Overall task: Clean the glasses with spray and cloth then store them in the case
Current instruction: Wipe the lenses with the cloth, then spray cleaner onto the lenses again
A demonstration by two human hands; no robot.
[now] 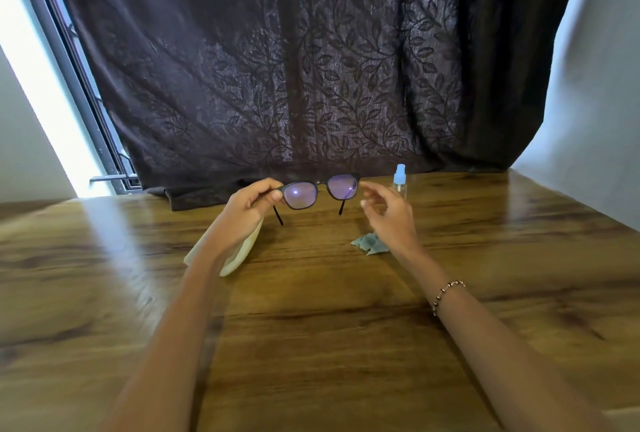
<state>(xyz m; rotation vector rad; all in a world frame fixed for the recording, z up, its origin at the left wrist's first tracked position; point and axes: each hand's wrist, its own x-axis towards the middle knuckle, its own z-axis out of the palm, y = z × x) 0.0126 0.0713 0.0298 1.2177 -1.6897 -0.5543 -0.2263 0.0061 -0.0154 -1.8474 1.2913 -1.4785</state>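
Black-framed glasses [320, 191] with purple-tinted lenses hang above the wooden table [311, 310], temples unfolded and pointing down. My left hand [251, 206] pinches the frame at its left corner. My right hand [389, 212] hovers just right of the frame with relaxed fingers, holding nothing and apart from the glasses. A small clear spray bottle [400, 180] with a blue top stands upright behind my right hand. A crumpled grey-blue cloth [369, 243] lies on the table below that hand. A cream case [239, 253] lies under my left wrist, partly hidden by it.
A dark leaf-patterned curtain [277, 85] hangs behind the table and its hem rests on the far edge. A window frame [86, 113] runs along the left. White wall [595, 102] closes the right side.
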